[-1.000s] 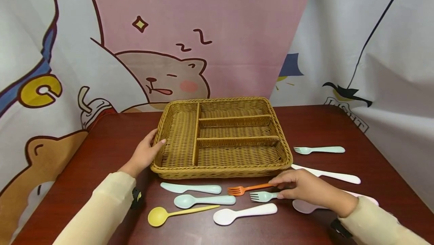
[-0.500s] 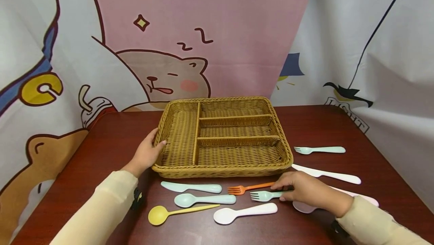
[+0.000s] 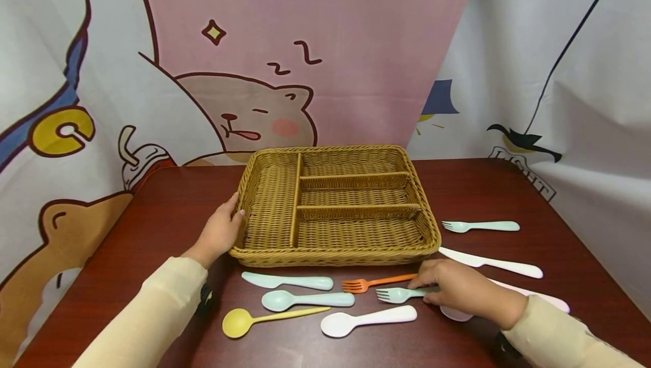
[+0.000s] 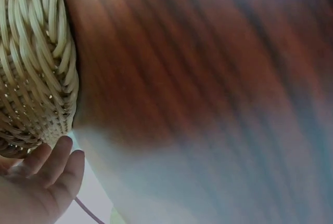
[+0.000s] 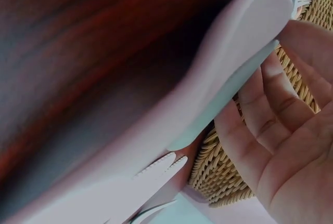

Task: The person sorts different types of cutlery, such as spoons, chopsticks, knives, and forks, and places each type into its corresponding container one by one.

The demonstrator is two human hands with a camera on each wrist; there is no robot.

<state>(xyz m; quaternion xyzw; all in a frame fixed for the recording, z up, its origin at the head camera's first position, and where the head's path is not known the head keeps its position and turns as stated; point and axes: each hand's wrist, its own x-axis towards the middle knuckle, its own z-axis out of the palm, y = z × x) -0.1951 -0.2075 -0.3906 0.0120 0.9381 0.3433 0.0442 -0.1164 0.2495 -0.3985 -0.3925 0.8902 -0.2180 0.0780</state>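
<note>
Displaying a pair of Z letters [image 3: 307, 52] above a closed-eyed cartoon animal [image 3: 269, 111], the backdrop cloth [image 3: 376, 46] is also carrying a printed banner [image 3: 539, 184] at 3 o'clock in the head view, its partly creased lettering appearing to end in HT. Below, a woven wicker tray [image 3: 335, 256] is sitting on the dark red table [image 3: 173, 210]; thin walls are dividing it into one tall compartment toward 9 o'clock and three stacked ones toward 3 o'clock, all showing their woven floors. At its 9 o'clock side, the left hand [image 3: 216, 232] is lightly holding the rim, its thumb lying over the edge and its other fingers running along the outside.

The near mint fork [image 3: 398, 295], smooth and pale with short tines pointing toward 9 o'clock, is lying outside the tray at its 5 o'clock. The right hand [image 3: 468, 289] is setting finger and thumb on either side of its handle; whether they are squeezing, I cannot tell. An orange fork [image 3: 358, 285] is lying just beyond it. A white spoon [image 3: 368, 321] is lying nearer the viewer, while a pale pink spoon [image 3: 541, 297] is passing partly behind the hand.
</note>
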